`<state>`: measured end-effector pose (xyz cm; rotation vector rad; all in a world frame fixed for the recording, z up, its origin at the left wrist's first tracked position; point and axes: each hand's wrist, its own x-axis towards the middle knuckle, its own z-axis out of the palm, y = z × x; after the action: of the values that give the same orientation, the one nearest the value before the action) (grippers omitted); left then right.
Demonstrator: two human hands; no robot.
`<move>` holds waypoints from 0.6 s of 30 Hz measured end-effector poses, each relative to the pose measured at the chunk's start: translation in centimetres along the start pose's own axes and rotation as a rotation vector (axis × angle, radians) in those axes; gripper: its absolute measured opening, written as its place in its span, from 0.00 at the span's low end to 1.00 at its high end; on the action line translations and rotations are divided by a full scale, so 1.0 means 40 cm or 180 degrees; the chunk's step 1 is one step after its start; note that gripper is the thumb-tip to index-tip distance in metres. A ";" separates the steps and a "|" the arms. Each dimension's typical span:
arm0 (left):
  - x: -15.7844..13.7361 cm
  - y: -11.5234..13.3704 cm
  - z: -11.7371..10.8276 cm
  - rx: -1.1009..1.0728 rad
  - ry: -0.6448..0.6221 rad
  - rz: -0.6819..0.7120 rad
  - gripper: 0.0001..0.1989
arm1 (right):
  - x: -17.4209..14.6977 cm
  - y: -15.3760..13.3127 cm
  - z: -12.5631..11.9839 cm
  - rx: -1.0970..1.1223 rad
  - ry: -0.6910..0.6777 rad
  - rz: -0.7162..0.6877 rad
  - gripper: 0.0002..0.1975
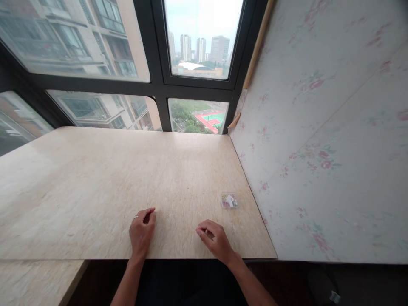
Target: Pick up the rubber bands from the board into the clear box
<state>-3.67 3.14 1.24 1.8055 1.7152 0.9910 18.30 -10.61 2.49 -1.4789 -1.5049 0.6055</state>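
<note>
Forearms (133, 276), cropped (box contents (229, 200) indistinct)

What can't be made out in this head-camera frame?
All in the head view:
Clear box: the small pieces inside are too small to identify.
Left hand: its own back and curled fingers hide the palm.
Right hand: likewise; whether the fingertips pinch anything is too small to tell.
Lower slab at bottom left: cut off by the picture's edges.
</note>
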 end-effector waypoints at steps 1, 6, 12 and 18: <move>-0.001 -0.001 0.000 0.0021 -0.0007 0.0023 0.15 | -0.009 0.002 -0.010 0.0063 -0.0034 -0.0022 0.07; -0.003 -0.005 0.002 0.0131 -0.0135 0.0207 0.14 | -0.055 0.034 -0.098 -0.0149 -0.0045 -0.0074 0.07; -0.002 -0.003 0.001 0.0259 -0.0201 0.0261 0.13 | -0.066 0.077 -0.254 -0.1035 0.0513 0.0172 0.08; -0.007 -0.011 -0.004 0.0217 -0.0239 0.0379 0.13 | 0.012 0.119 -0.325 -0.1768 0.0298 0.0119 0.24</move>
<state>-4.06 2.88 0.95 1.9826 1.6306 0.9095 31.83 -12.60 4.62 -1.9233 -1.6515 0.1311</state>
